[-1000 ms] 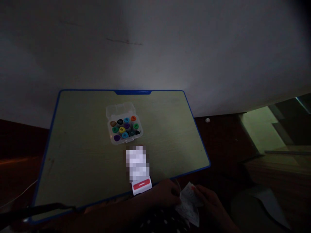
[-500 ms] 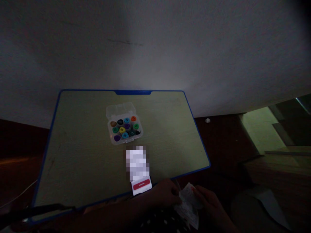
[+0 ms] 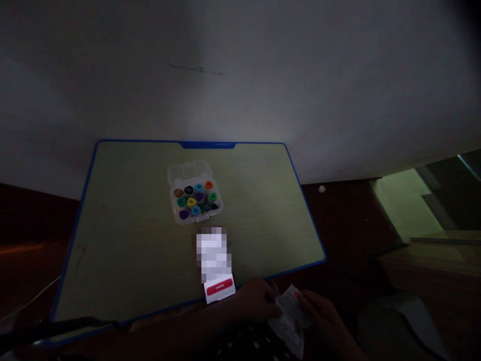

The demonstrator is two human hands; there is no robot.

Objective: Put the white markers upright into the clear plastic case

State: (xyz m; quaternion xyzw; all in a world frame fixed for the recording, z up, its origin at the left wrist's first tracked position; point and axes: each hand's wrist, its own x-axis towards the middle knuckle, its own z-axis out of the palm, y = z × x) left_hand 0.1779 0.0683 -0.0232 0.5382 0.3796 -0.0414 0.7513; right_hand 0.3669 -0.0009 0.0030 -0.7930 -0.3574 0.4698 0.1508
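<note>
Holding crumpled white paper slip [image 3: 290, 319], left hand [image 3: 255, 301], right hand [image 3: 323, 313].

Sitting in view are one blue-edged desk [image 3: 124, 250], one clear marker case [image 3: 195, 198] holding twelve coloured caps, one card [image 3: 218, 289], one crumpled paper [image 3: 289, 318] and two hands.

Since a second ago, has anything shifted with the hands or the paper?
Hardly. Both the left hand and right hand keep pinching the crumpled paper slip below the desk edge; its lower end has dropped slightly. The marker box and white card stayed put on the desk.
</note>
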